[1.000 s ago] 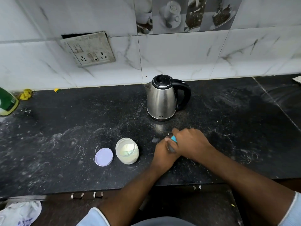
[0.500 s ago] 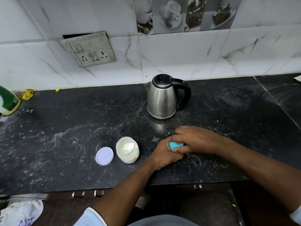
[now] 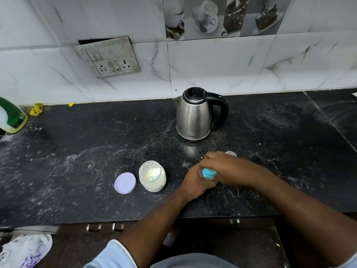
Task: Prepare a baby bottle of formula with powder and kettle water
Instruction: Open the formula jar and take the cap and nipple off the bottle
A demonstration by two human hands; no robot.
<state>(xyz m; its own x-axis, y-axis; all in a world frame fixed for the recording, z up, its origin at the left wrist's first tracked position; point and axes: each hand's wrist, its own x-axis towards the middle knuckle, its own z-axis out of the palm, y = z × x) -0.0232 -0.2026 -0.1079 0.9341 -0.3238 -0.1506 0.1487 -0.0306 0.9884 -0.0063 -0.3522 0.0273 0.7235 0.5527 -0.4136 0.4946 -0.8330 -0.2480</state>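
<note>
Standing on the black counter [image 3: 280, 171] near its front edge, the baby bottle [image 3: 206, 177] is almost buried between two hands; only a sliver of clear shoulder and its blue screw ring [image 3: 210, 172] show. It looks like thin, stiff plastic, probably very light and easy to tip. The smooth wall may slip, so the body is the place to brace it and the ring the place to turn. The left hand [image 3: 194, 183] is wrapped round the body, fingers curled close. The right hand [image 3: 227, 169] comes over the top, its fingers bent round the ring and gripping it. Whether the ring is being loosened or tightened cannot be told. Just behind the right hand lies a small pale cap [image 3: 231, 153]. To the left stands the powder jar [image 3: 152, 176], open, with white powder inside and its lilac lid [image 3: 125, 183] flat just beside it. The steel kettle [image 3: 194, 117] sits further back, near the wall, lid down and handle to the right.
</note>
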